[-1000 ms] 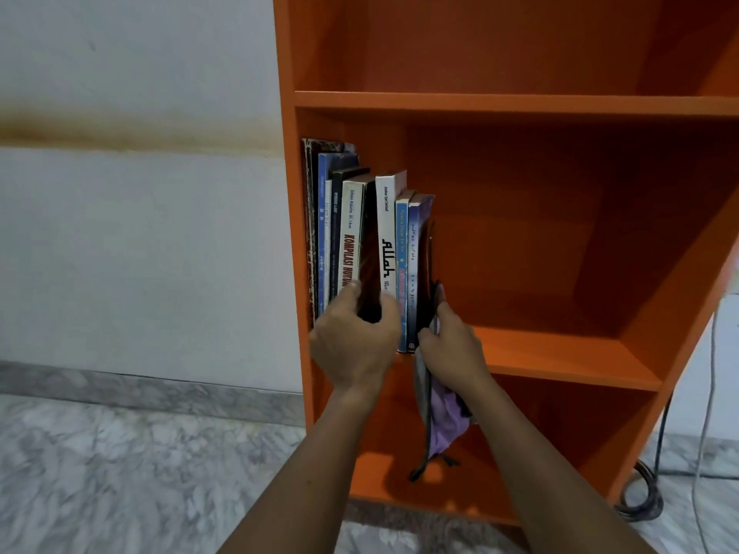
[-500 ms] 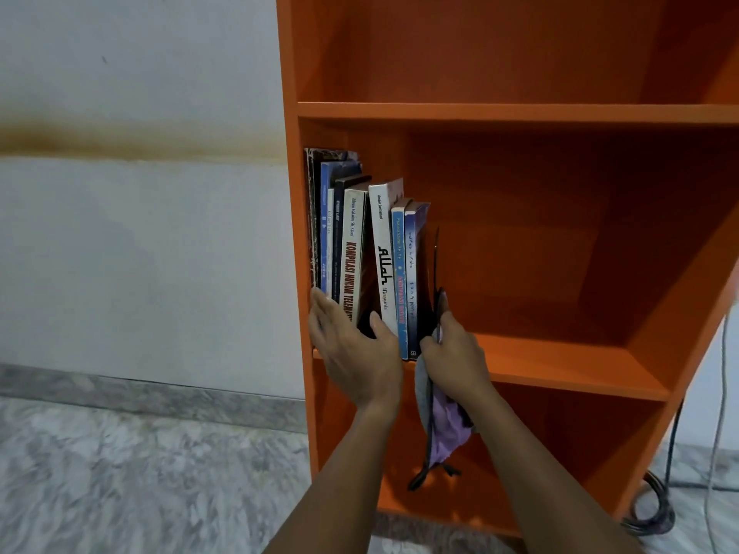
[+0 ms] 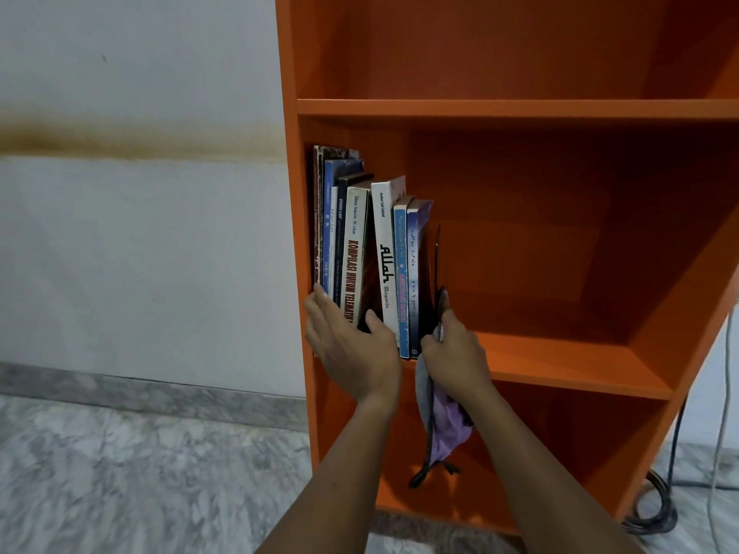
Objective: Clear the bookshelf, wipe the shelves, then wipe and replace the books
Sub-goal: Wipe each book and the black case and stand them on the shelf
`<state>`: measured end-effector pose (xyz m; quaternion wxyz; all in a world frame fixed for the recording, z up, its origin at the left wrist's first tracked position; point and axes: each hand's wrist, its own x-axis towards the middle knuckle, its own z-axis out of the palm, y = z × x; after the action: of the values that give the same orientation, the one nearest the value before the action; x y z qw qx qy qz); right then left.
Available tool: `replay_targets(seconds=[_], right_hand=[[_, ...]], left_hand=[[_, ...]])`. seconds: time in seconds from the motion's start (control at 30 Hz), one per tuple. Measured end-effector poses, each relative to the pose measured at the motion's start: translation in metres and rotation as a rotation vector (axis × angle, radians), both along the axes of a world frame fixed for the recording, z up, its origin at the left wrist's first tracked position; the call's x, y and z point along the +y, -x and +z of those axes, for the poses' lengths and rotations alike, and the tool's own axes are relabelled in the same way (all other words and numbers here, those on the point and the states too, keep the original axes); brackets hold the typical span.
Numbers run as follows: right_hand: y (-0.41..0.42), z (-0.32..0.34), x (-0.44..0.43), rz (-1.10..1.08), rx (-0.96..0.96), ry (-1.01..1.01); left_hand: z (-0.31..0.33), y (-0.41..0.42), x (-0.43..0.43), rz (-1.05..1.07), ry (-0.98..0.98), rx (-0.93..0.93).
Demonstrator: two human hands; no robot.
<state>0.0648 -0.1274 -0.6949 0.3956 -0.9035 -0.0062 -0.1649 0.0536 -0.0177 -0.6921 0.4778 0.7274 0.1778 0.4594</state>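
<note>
Left hand (image 3: 352, 345): fingers spread wide, flat against the lower spines of the books (image 3: 372, 253), thumb tucked into the gap between the "Kompilasi Hukum Telematika" book (image 3: 355, 253) and the white "Allah" book (image 3: 384, 257). Not gripping anything, just pressing on the row

Right hand (image 3: 454, 353): closed around a cloth (image 3: 444, 425), grey and purple, which hangs down below the shelf (image 3: 560, 365) edge in front of the lower compartment. Fingertips sit against the right end of the row, by a thin dark book (image 3: 436, 265) that stands a little apart from the blue ones

Books: about nine, upright to slightly tilted, packed at the left end of the middle shelf, against the left side wall of the bookshelf (image 3: 288, 153). The "Kompilasi" one leans right, the "Allah" one leans left, so there is a wedge gap between them. Rest of the middle shelf to the right is bare orange board. Upper compartment and lower compartment show only orange board in view

Around: bookshelf stands on a grey marble floor (image 3: 120, 473), white wall (image 3: 140, 233) to the left with a brown stain band across it. Cables (image 3: 656, 509) coiled on the floor by the bookshelf's right foot, one pale cable running up the right edge
</note>
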Motion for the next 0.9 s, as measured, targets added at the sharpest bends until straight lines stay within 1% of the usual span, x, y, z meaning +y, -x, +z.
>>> replay_targets(seconds=[0.1,0.3,0.53,0.63,0.73,0.9], right_hand=[[0.001,0.0,0.0,0.003,-0.009,-0.005],[0.003,0.0,0.001,-0.001,-0.016,-0.001],[0.005,0.003,0.002,-0.009,-0.007,-0.009],[0.005,0.003,0.001,-0.006,-0.013,-0.012],[0.005,0.004,0.002,-0.002,0.0,-0.024],[0.008,0.005,0.0,0.011,0.008,-0.072]], left_hand=[[0.002,-0.001,-0.001,0.013,-0.006,-0.017],[0.008,0.003,0.001,-0.006,0.086,-0.05],[0.01,0.005,0.001,-0.039,0.01,-0.007],[0.017,0.004,0.004,-0.006,-0.002,0.077],[0.024,0.002,0.012,0.037,-0.081,0.183],[0.026,-0.001,0.019,-0.048,-0.15,0.229]])
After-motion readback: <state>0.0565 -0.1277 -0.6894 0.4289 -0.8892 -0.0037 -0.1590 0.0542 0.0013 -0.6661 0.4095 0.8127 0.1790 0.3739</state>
